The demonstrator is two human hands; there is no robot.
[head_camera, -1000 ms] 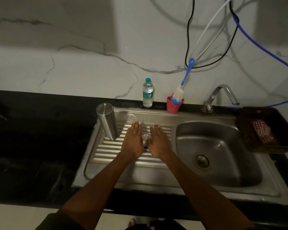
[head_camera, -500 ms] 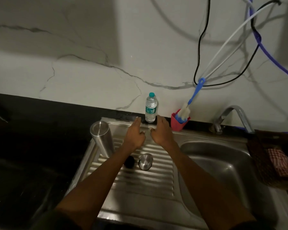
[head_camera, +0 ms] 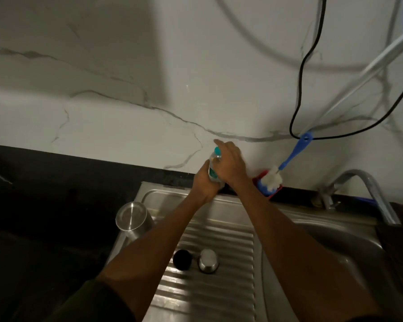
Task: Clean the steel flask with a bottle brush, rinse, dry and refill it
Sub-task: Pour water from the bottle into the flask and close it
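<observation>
The steel flask (head_camera: 133,219) stands upside down at the left edge of the ribbed drainboard (head_camera: 219,293). Its black stopper (head_camera: 182,259) and steel cap (head_camera: 208,260) lie on the ribs between my forearms. At the back ledge, a clear plastic water bottle (head_camera: 212,168) with a teal cap is gripped low down by my left hand (head_camera: 204,184). My right hand (head_camera: 230,163) wraps the bottle's upper part near the cap. The bottle brush (head_camera: 286,163), blue handle and white bristles, stands in a red cup (head_camera: 273,192) to the right.
A steel tap (head_camera: 368,194) arches over the sink basin (head_camera: 349,252) at right. Black, white and blue cables (head_camera: 298,94) hang on the marble wall. A dark countertop (head_camera: 44,205) runs to the left of the sink.
Both hands moved from the drainboard up to the back ledge and took hold of the water bottle. My view tilted closer toward the wall.
</observation>
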